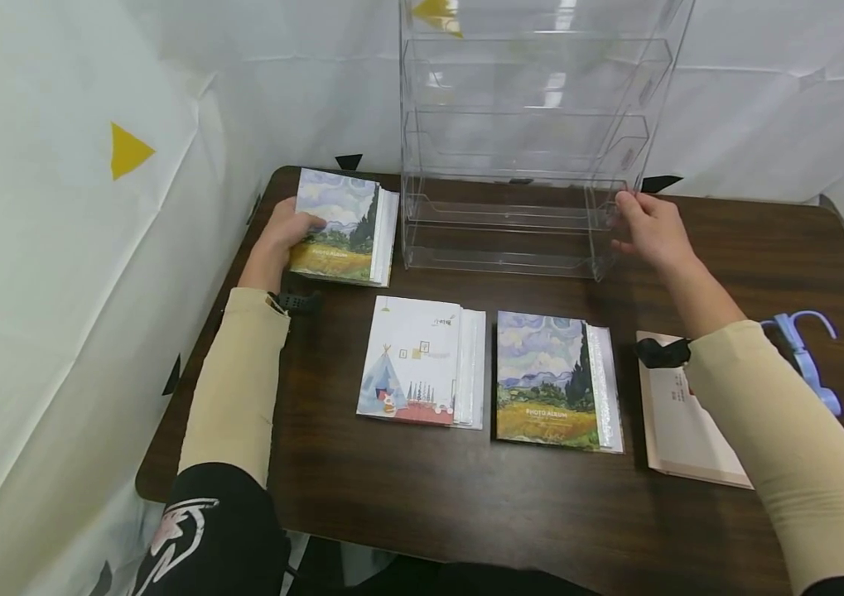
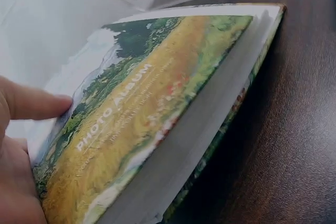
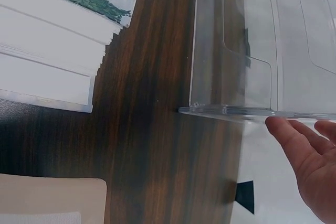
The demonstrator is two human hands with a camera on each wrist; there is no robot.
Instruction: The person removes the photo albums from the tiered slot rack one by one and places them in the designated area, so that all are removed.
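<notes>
At the table's back left, my left hand (image 1: 283, 230) grips a photo album (image 1: 335, 219) with a painted landscape cover. In the left wrist view the thumb (image 2: 39, 103) presses on the cover of the album (image 2: 131, 98); the other fingers are mostly hidden. The album is tilted off the dark tabletop on one side. A clear plastic tiered rack (image 1: 499, 266) stands right of it. My right hand (image 1: 656, 230) touches the rack's right side panel. In the right wrist view, the fingertips of that hand (image 3: 310, 156) rest against the outer face of the panel (image 3: 231, 110).
In front of the rack lie a white album (image 1: 407, 356) with a tent drawing and a second landscape album (image 1: 544, 377). A pale beige album (image 1: 690, 422) lies partly under my right forearm, near a blue plastic object (image 1: 809, 364). White sheeting (image 1: 302, 108) hangs behind the table.
</notes>
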